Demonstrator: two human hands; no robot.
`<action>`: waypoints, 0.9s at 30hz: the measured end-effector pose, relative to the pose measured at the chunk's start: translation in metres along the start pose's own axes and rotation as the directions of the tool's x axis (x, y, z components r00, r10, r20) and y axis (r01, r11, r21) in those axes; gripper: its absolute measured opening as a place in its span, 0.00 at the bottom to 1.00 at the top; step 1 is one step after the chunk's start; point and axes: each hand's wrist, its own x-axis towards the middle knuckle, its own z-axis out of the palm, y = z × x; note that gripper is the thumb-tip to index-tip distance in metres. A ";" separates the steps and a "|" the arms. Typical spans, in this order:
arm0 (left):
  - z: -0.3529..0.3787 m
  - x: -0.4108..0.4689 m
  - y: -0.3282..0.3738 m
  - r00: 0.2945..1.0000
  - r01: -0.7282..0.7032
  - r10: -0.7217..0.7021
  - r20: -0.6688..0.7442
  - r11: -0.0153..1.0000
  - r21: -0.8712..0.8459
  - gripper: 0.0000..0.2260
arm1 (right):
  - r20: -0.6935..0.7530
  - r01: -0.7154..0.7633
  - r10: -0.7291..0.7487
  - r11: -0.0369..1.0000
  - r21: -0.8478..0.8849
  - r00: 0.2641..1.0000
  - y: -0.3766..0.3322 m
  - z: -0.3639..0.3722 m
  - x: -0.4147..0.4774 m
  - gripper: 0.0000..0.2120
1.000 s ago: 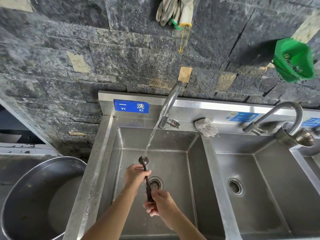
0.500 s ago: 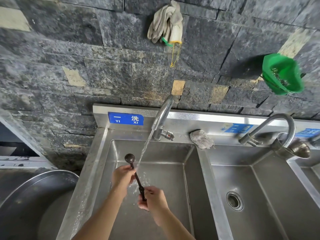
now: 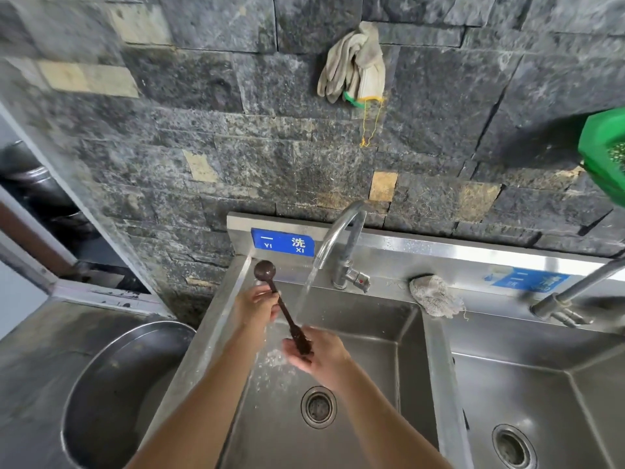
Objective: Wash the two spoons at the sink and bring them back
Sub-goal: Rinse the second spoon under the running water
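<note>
A dark brown wooden spoon [image 3: 264, 269] stands tilted over the left sink basin [image 3: 358, 384], bowl end up and to the left. My left hand [image 3: 255, 308] grips its stem just below the bowl. My right hand [image 3: 318, 355] is closed around the lower end of the handle. I cannot tell whether a second spoon lies alongside it in my hands. Water runs from the curved faucet [image 3: 341, 238] and falls just right of the stem, splashing near my right hand.
A rag [image 3: 434, 296] lies on the ledge between the basins. The right basin [image 3: 541, 401] has its own faucet [image 3: 575, 292]. A large steel pot [image 3: 111, 394] stands left of the sink. Gloves [image 3: 355, 66] and a green strainer [image 3: 605, 154] hang on the stone wall.
The spoon's bowl has moved left, out of the water stream, and the stream now falls beside the stem near my right hand. My view has shifted, so the sink sits lower in the picture.
</note>
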 end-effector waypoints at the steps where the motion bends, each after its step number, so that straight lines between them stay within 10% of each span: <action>1: 0.003 -0.004 -0.005 1.000 0.015 -0.015 0.016 1.000 -0.008 0.07 | 0.035 -0.030 0.028 0.998 0.064 0.999 0.002 -0.006 -0.002 0.09; 15: 0.140 -0.097 -0.073 0.967 0.184 -0.182 0.177 0.983 0.006 0.06 | -0.169 0.071 -0.139 0.930 -0.361 0.976 0.040 -0.187 -0.043 0.09; 27: 0.302 -0.168 -0.126 0.905 0.274 -0.272 0.328 0.961 0.042 0.11 | -0.460 0.040 -0.474 0.727 -0.685 0.751 0.055 -0.337 -0.092 0.04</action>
